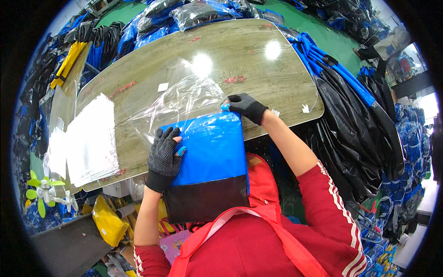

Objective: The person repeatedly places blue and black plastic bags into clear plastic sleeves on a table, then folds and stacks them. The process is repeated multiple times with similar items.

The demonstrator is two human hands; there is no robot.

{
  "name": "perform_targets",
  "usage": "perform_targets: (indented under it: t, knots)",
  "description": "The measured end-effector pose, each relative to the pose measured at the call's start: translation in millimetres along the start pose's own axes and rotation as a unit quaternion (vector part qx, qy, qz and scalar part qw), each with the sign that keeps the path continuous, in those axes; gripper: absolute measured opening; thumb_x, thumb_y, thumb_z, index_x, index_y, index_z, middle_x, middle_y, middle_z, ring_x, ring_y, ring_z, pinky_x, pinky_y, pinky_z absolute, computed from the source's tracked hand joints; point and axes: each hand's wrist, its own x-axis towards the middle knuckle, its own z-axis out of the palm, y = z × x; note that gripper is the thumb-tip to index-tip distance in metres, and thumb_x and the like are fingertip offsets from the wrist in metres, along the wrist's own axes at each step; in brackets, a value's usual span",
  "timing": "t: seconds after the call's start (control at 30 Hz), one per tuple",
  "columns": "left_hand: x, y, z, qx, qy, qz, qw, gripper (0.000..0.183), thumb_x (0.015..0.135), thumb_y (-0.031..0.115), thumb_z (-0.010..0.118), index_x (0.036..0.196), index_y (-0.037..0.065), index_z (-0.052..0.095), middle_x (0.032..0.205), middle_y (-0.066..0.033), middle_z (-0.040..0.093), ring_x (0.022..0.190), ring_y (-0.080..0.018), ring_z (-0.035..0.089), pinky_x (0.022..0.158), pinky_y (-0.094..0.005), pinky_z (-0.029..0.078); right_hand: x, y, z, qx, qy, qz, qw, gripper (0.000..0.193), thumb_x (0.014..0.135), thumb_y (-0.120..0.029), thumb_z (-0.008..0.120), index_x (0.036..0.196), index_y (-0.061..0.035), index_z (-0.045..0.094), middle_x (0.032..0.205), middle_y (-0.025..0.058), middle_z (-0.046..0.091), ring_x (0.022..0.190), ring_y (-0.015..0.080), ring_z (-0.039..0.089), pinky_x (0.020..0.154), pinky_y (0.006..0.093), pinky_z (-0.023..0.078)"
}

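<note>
A flat, folded blue and black tarpaulin piece (208, 147) lies across the near edge of the table, its black end hanging toward my body. My left hand (164, 159), in a black dotted glove, grips its left edge, with blue wrapping on a bare fingertip. At the far right corner, my gloved right hand (248, 108) has its fingers closed on the piece, where the clear plastic bag (182, 99) meets it. That crumpled bag spreads over the table beyond the far edge. How far the bag reaches over the piece I cannot tell.
On the wood-patterned table (258, 55), a stack of white sheets (94, 143) lies at the left. Long black and blue bundles (355, 129) hang along the right side. Wrapped packs (196, 15) line the far edge. A small green-bladed fan (44, 190) stands at lower left.
</note>
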Motion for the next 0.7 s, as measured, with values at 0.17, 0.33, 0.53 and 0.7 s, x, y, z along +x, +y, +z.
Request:
perform_targets:
  t: [0.17,0.33,0.53,0.7]
  knots:
    - [-12,-5,13,0.037,0.001,-0.044,0.998,0.038,0.089,0.020,0.061,0.124,0.007,0.055,0.137,-0.0159,0.051,0.133,-0.0369,0.040,0.113,-0.0480,0.026,-63,-4,-8,0.154,0.099,-0.069,0.981,0.041,0.088,-0.032,0.067,0.116,-0.0018,0.064,0.090,0.0045,0.067,0.083,0.0120,0.060,0.079,0.0273,0.050]
    - [-22,-21,36,-0.262,0.208,-0.268,0.904,0.047,0.090,0.026,0.061,0.131,0.005,0.049,0.135,-0.0185,0.050,0.134,-0.0291,0.038,0.112,-0.0372,0.029,-78,4,-10,0.157,0.049,0.039,0.986,0.032,0.084,-0.027,0.073,0.105,-0.0034,0.066,0.087,0.0028,0.066,0.077,0.0114,0.059,0.074,0.0268,0.050]
    - [-28,-41,28,-0.599,0.058,-0.418,0.680,0.045,0.093,0.029,0.061,0.128,0.002,0.052,0.118,-0.0100,0.060,0.103,-0.0164,0.058,0.089,-0.0302,0.048,-57,10,19,-0.044,0.236,-0.126,0.963,0.033,0.077,-0.030,0.079,0.074,-0.0014,0.062,0.067,0.0034,0.062,0.065,0.0122,0.057,0.063,0.0302,0.048]
    - [-11,-51,25,-0.569,0.048,-0.398,0.718,0.038,0.089,0.029,0.066,0.116,0.003,0.061,0.102,-0.0087,0.066,0.089,-0.0178,0.064,0.078,-0.0316,0.053,-52,14,48,0.015,0.348,-0.063,0.935,0.025,0.085,-0.025,0.072,0.077,-0.0025,0.066,0.066,0.0039,0.061,0.063,0.0085,0.054,0.062,0.0261,0.046]
